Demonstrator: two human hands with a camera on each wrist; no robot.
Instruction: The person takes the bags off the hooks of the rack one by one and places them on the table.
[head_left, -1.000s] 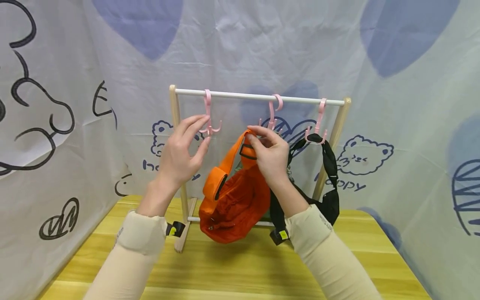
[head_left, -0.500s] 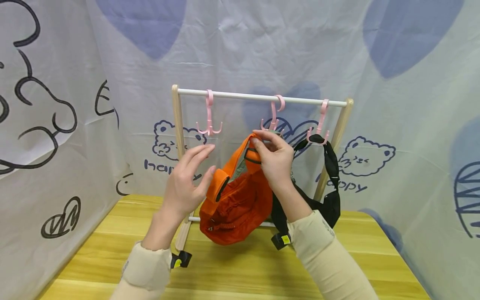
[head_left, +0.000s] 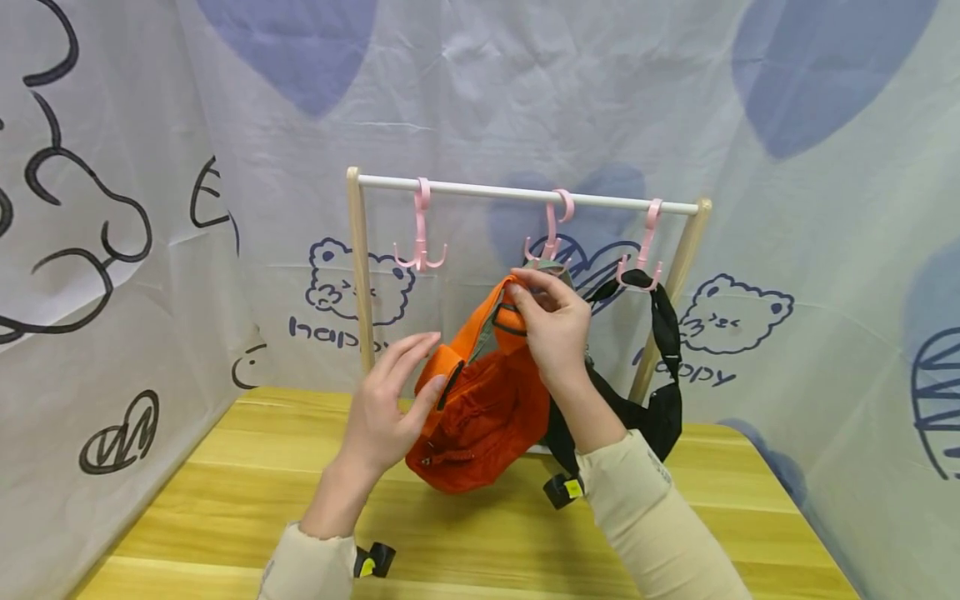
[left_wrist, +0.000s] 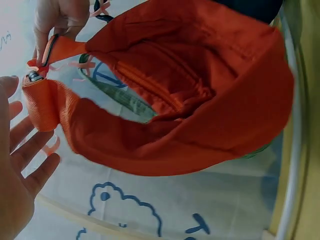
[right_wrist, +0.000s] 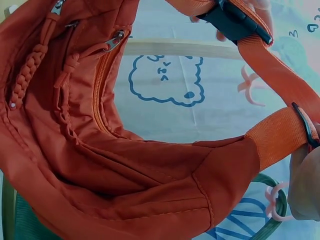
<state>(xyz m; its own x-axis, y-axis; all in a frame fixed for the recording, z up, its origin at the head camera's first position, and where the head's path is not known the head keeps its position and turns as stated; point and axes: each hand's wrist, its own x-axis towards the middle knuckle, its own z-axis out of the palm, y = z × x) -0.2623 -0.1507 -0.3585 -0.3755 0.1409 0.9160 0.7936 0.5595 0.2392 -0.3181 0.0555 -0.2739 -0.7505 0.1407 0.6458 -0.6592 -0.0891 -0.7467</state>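
Note:
An orange sling bag [head_left: 487, 425] hangs in the air in front of the rack, its zipped front tilted in the head view. My right hand [head_left: 558, 329] pinches the top of its strap [head_left: 483, 321] between thumb and fingers. Lower, at the bag's left side, my left hand [head_left: 393, 404] has its fingers extended and spread beside the strap's buckle end. In the left wrist view those fingers [left_wrist: 35, 175] lie close to the folded webbing [left_wrist: 40, 105]. A black buckle [right_wrist: 232, 21] shows on the strap in the right wrist view.
A wooden rack with a white rail [head_left: 480, 191] carries pink hooks: left [head_left: 421, 242], middle [head_left: 552, 229] and right [head_left: 651, 237]. A black bag [head_left: 663, 408] hangs from the right one. A green strap [right_wrist: 270, 227] hangs on a hook behind the orange bag. The wood-grain table [head_left: 465, 550] lies below.
My left hand has dropped from beside the left hook to the orange bag's left side. My right hand, still pinching the strap, has moved slightly down and right.

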